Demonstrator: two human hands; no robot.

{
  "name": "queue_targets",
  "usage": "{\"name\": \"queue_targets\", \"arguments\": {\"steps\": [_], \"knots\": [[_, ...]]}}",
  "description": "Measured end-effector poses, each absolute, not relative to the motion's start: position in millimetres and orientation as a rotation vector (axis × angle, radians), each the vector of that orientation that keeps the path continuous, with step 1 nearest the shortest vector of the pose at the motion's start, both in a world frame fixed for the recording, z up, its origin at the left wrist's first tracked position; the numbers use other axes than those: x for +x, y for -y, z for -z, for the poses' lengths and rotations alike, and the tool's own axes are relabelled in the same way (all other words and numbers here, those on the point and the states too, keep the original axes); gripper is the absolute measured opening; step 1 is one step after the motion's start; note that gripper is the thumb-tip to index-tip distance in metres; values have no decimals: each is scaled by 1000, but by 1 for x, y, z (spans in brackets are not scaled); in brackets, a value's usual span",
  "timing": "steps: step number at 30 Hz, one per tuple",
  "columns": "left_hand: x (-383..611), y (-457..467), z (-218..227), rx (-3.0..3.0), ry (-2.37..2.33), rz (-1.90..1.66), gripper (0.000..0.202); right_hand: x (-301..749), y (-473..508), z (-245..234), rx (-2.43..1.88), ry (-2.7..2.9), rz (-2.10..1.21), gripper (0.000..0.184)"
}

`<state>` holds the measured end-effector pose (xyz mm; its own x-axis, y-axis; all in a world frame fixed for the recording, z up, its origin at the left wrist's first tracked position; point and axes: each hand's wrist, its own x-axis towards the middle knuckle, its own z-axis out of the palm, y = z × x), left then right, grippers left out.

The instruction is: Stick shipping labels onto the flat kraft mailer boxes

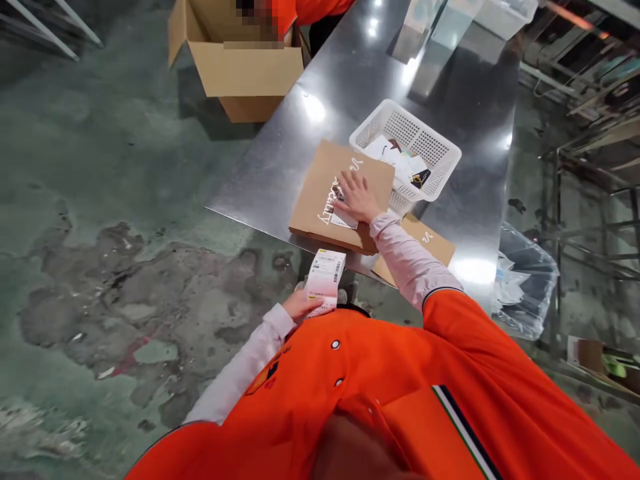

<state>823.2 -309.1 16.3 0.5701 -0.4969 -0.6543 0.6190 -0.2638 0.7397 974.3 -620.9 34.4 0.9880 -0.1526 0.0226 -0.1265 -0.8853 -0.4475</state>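
Note:
My left hand (299, 303) is closed on a strip of printed shipping labels (326, 273), held just off the table's near edge. Flat on top of a stack of brown cardboard mailers (315, 193) lies my right hand (359, 198), its fingers spread. White lettering runs across the top mailer, and a small white label (345, 219) sits partly under my right palm. Another brown mailer (440, 248) lies to the right, partly covered by my right forearm. Behind the stack stands a white plastic basket (443, 143) with cards and papers inside.
The metal table (270, 167) has its near corner at the left. Beyond its left side, a large open carton (250, 70) stands by another person in an orange sleeve (320, 8). Clear bins (505, 17) sit at the far end. A plastic bag (530, 287) hangs at the right.

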Motion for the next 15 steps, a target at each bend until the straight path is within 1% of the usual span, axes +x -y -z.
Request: {"name": "queue_targets", "arguments": {"steps": [2,4,5,8,9,10,11,13,15], "knots": [[834,295,-32,1517,-118,1017,70,969,600,-35,-2718,-245,-26,79],[864,295,-51,1557,-130,927,71,954,576,-35,-2732,-350,-47,82],[883,302,-60,1579,-131,866,72,942,565,-35,-2735,-295,-44,84],[949,344,-77,1667,-54,593,66,891,550,-33,-2620,325,-107,79],[970,362,-79,1744,-13,492,61,875,551,-31,-2540,440,-105,74],[988,380,-80,1865,37,405,54,860,555,-29,-2477,397,-61,70],[1004,397,-79,2020,109,353,46,850,561,-27,-2430,199,17,68],[1027,424,-77,2325,260,315,36,841,574,-23,-2278,-444,149,70],[1038,439,-79,2516,350,334,36,846,581,-21,-2042,-897,103,79]]}}
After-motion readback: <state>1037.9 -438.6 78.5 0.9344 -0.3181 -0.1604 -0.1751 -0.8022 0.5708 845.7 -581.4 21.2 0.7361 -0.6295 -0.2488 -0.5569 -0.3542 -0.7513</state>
